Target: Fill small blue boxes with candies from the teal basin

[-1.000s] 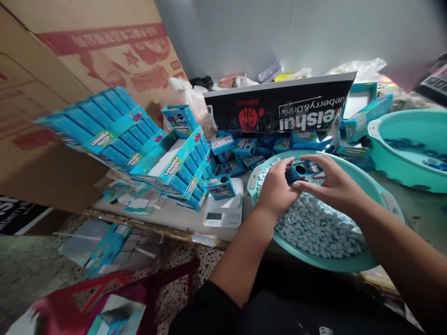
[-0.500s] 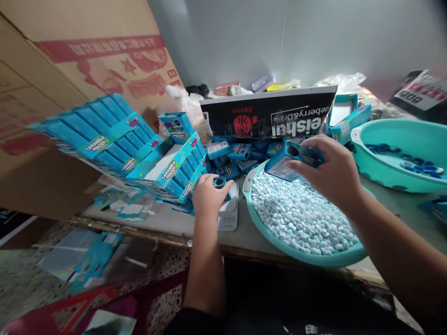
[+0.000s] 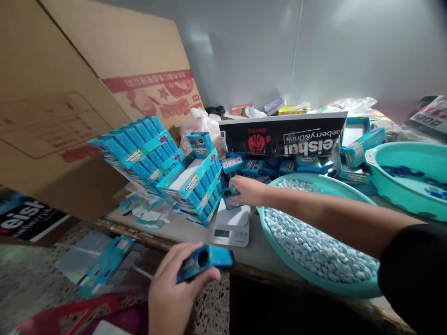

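My left hand is closed round a small blue candy box with a round dark hole, held in front of the table edge. My right hand reaches across the basin and grips another blue candy box at the back of the white kitchen scale. Whether that box rests on the scale I cannot tell. Under my right forearm stands a turquoise basin full of pale blue and white candies.
Display trays of blue boxes are stacked on the left, before a large cardboard carton. Loose blue boxes lie behind the scale, near a black printed carton. A second turquoise basin with dark blue pieces stands at right.
My left hand has taken its box off the scale and drawn it down toward me. My right hand has carried its box from above the candies leftward to the scale. The view has shifted.
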{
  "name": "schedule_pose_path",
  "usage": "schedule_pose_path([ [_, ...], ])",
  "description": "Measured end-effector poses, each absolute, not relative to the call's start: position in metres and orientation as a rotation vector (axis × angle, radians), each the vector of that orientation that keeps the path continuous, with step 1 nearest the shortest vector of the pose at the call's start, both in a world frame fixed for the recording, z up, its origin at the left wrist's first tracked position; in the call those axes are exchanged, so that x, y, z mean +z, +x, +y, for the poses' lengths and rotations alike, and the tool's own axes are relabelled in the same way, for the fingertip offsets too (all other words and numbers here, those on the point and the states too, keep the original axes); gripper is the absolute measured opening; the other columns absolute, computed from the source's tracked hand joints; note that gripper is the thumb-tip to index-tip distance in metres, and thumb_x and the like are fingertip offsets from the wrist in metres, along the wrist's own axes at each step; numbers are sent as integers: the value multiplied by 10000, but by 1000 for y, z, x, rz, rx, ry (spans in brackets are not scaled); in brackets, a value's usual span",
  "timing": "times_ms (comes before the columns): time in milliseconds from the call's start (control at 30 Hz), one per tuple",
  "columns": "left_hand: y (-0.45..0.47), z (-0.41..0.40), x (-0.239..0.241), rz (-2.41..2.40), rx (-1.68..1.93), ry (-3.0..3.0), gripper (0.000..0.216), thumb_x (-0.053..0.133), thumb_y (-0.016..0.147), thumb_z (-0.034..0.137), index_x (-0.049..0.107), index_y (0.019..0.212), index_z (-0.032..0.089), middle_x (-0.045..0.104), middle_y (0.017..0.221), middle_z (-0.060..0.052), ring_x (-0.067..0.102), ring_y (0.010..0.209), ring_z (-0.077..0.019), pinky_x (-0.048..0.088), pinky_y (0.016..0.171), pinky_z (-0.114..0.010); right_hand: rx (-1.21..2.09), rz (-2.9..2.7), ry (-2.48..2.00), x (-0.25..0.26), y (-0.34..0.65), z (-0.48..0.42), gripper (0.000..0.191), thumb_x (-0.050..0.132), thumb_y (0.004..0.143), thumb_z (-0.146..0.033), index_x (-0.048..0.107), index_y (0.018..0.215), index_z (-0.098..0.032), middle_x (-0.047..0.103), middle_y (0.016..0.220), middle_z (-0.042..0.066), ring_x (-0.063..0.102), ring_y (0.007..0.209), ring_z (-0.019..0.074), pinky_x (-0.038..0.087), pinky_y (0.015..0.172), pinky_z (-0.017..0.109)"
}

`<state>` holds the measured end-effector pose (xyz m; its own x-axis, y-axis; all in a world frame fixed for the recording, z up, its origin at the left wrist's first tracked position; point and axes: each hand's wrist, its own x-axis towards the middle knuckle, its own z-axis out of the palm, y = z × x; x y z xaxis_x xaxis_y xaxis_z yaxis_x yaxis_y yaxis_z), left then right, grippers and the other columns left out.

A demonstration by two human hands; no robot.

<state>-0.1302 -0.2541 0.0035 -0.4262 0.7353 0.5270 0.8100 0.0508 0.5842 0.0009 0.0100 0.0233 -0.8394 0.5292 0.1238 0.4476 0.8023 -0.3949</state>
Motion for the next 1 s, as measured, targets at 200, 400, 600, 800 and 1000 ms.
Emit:
schedule_pose_path([
  [200,-111,-241,7,-2195,-1460,-1813,426,768,737,592,765,1046,298,715,1027,-58,706,920,-252,591,777,-329,446,-2820,-808,29,-8,28,435,796,769,-300,673,1136,-102,654,1166,181,673,933,264,482,717,300],
  [400,-92,-163,32,-1736,-1524,-2042,363,823,750,396,732,1092,313,720,1041,-26,700,924,-218,584,851,-345,290,-2798,-1040,82,111,30,412,750,825,-354,684,1193,-181,636,1187,125,638,1058,289,493,895,371],
  [600,-38,-52,53,-1893,-1727,-2101,483,857,676,473,741,1088,248,742,1024,-45,708,948,-245,583,860,-372,627,-2965,-1331,37,199,3,892,868,578,-610,606,1349,-245,585,1300,145,626,1094,351,528,864,428],
  [800,14,7,32,-1946,-1738,-2356,393,847,690,380,720,1025,220,741,1039,-65,696,1013,-251,556,882,-356,703,-2677,-1205,-10,218,-10,633,790,723,-565,650,1228,-210,679,1139,123,667,974,304,534,809,411],
  [1000,3,16,1,-1978,-1797,-2822,524,814,719,381,639,1173,186,737,1067,-81,712,987,-239,563,859,-329,620,-2536,-1190,-18,225,0,204,834,684,-303,740,849,-230,715,786,9,664,711,209,485,625,296],
])
